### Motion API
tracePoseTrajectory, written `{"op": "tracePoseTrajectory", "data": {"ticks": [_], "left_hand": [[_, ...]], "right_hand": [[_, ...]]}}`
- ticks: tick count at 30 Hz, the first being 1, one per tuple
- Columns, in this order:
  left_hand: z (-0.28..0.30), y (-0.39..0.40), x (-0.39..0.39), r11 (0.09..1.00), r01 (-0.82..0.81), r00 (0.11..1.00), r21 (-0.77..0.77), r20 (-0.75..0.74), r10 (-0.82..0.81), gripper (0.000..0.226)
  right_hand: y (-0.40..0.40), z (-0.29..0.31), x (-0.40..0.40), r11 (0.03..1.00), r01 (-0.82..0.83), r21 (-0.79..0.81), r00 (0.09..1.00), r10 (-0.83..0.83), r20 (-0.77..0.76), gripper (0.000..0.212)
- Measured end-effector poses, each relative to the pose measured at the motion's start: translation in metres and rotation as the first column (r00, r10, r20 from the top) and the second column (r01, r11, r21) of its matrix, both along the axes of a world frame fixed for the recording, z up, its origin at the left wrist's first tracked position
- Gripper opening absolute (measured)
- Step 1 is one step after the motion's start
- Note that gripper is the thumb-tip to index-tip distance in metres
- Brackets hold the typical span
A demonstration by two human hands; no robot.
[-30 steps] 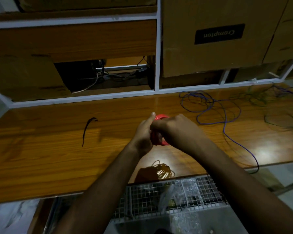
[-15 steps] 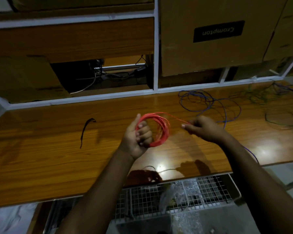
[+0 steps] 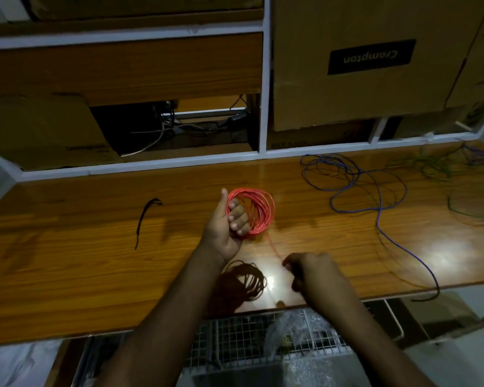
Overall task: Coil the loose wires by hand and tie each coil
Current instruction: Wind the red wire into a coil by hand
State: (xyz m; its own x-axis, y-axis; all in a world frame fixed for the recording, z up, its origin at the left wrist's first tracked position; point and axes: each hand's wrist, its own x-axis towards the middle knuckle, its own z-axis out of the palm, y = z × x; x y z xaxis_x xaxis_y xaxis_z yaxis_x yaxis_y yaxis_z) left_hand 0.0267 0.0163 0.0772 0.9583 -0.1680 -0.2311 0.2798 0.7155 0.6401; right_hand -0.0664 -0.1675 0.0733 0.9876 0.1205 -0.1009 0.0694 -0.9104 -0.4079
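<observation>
Above the middle of the tabletop (image 3: 67, 275), the left hand (image 3: 227, 230) has its grip wrapped round a red wire coil (image 3: 259, 212), fingers curled through the ring and thumb up along its far-left edge, so the loops stay stacked and cannot spring apart. A single red strand (image 3: 273, 245) runs from the near side of the coil down to the right hand (image 3: 308, 272), whose grip looks pinched on that free end, though blur leaves this a little unsure. Pulling the tail taut and away from the ring likely sets it up for a wrap around the bundle, which would tie the coil.

Further out, a short black wire scrap (image 3: 144, 219) lies well to the left. A blue wire (image 3: 375, 196) sprawls loose to the far right, trailing over the near edge, and a dim green wire tangle (image 3: 430, 166) sits beyond it. Both seem to await coiling. Cardboard boxes (image 3: 361, 65) fill the shelf behind, and a wire basket (image 3: 249, 339) sits below the near edge.
</observation>
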Motion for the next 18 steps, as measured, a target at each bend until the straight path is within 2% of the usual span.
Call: {"op": "tracePoseTrajectory", "data": {"ticks": [2,5,7,10,13,16,18], "left_hand": [[-0.004,-0.005,0.0,0.997,-0.004,1.0,0.08,0.002,0.004,0.042],[-0.008,-0.009,-0.004,0.987,0.001,1.0,0.16,-0.004,-0.001,0.042],[-0.007,-0.011,-0.007,0.977,0.027,0.999,0.213,0.013,-0.03,0.042],[-0.009,-0.017,-0.011,0.944,0.042,0.998,0.329,0.028,-0.054,0.042],[-0.006,-0.023,-0.021,0.917,0.087,0.995,0.388,0.015,-0.1,0.061],[-0.005,-0.03,-0.03,0.898,0.111,0.992,0.427,0.013,-0.129,0.039],[-0.004,-0.033,-0.032,0.917,0.128,0.99,0.377,0.002,-0.14,0.027]], "right_hand": [[0.019,0.021,-0.015,0.962,-0.143,-0.231,0.988,0.152,0.022,0.033],[0.034,0.048,-0.023,0.904,-0.363,-0.228,0.929,0.37,-0.011,0.046],[0.036,0.059,-0.011,0.837,-0.457,-0.302,0.878,0.479,-0.004,0.045],[0.032,0.076,0.008,0.848,-0.47,-0.245,0.853,0.508,0.123,0.037],[0.031,0.089,0.021,0.85,-0.486,-0.203,0.806,0.526,0.271,0.025],[0.031,0.087,0.04,0.85,-0.459,-0.258,0.756,0.526,0.39,0.021],[0.025,0.085,0.056,0.864,-0.42,-0.279,0.715,0.504,0.485,0.018]]}}
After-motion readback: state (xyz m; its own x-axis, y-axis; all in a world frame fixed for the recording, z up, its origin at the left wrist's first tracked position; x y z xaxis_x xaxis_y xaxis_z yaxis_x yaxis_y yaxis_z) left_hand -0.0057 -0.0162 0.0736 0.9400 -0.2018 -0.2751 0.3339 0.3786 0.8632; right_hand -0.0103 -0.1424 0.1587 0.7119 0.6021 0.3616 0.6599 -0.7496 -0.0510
